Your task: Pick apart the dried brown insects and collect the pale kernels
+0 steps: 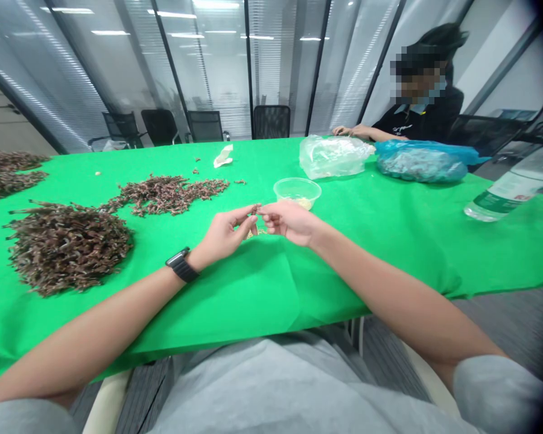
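Above the green cloth, my left hand, with a dark watch on its wrist, pinches a small brown dried piece between thumb and fingers. My right hand meets it from the other side, its thumb and forefinger closed at the same piece. Small pale yellow bits lie on the cloth beneath the fingertips. Just behind my right hand stands a clear plastic bowl holding pale bits. A loose pile of brown dried pieces spreads behind my left hand, and a taller heap of longer dried stalks sits left.
More dried stalks lie at the far left. A scrap of white paper, a clear plastic bag and a full blue bag are farther back. A large bottle leans at right. Across the table sits another person.
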{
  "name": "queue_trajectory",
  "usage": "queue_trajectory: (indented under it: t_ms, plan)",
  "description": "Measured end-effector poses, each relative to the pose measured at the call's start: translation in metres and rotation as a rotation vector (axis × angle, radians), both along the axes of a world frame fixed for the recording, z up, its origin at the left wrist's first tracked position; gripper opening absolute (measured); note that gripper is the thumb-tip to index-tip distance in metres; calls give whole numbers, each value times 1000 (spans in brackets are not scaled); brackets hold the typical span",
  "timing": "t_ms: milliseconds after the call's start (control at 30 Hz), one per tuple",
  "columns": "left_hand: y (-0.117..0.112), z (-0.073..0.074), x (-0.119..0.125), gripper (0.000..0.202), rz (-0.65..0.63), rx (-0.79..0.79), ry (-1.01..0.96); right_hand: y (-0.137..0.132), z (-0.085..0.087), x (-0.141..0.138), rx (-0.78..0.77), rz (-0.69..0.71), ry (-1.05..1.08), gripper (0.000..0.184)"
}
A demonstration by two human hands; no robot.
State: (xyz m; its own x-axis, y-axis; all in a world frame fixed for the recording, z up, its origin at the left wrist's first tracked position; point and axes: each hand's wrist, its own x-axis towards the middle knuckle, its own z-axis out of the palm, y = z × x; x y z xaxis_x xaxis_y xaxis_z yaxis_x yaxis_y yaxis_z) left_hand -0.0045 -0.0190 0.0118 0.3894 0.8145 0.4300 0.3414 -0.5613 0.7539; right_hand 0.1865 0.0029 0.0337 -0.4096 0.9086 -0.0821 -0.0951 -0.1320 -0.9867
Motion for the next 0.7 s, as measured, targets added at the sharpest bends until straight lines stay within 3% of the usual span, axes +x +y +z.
queue_trajectory:
  t_ms: [67, 100, 300, 467, 700]
  plan:
    - [-1, 1, 0, 56, 11, 31, 5, 1, 1, 2, -87, 52, 46, 18]
    - [-1, 2, 0, 57, 6, 17, -10, 1, 1, 2, -55, 35, 26, 19]
    - [3, 3, 2, 53, -54, -187, -201, -1, -7, -2, 589, -203, -284, 19]
    - [4, 3, 5, 46, -86, -256, -281, -2, -11, 3, 1030, -211, -547, 16]
    - [3, 2, 6, 47, -90, -272, -289, 0, -13, 9, 1204, -185, -711, 18]
